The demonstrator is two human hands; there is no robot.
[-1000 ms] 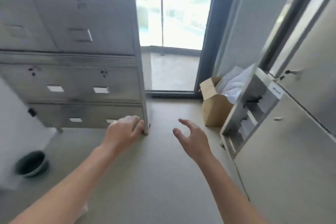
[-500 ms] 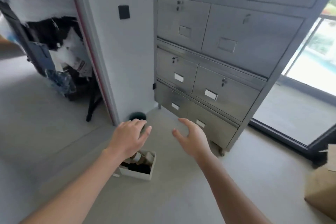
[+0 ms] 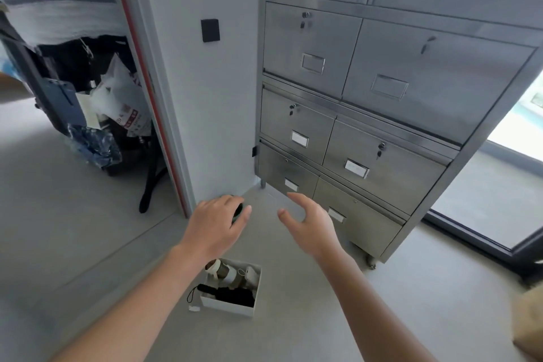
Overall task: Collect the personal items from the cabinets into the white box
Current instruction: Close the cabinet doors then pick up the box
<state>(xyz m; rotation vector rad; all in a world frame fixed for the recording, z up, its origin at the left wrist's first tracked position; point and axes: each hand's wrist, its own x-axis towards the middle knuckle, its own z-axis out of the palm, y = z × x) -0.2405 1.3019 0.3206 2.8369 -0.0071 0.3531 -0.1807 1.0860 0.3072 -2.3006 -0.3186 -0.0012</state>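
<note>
A white box point(image 3: 229, 307) sits on the grey floor below my arms. It holds a black folded umbrella point(image 3: 232, 294) with a wrist strap hanging over the left edge, a brown-and-white rolled item point(image 3: 222, 270) and a small white object point(image 3: 252, 273). The steel cabinet point(image 3: 367, 97) stands ahead and to the right, all its drawers closed. My left hand point(image 3: 216, 226) hovers above the floor, fingers loosely curled and empty. To its right my right hand point(image 3: 311, 222) is spread open and empty, in front of the bottom drawers.
A white wall pillar point(image 3: 202, 103) with a black switch plate stands left of the cabinet. A dark round bowl point(image 3: 238, 210) lies at its foot, mostly hidden by my left hand. Bags and clutter point(image 3: 102, 114) fill the doorway at left. A cardboard box point(image 3: 529, 323) is at the right edge.
The view swung left from the window side to the cabinet front and then drew closer. The white box has come into sight below my arms. Both hands stay empty.
</note>
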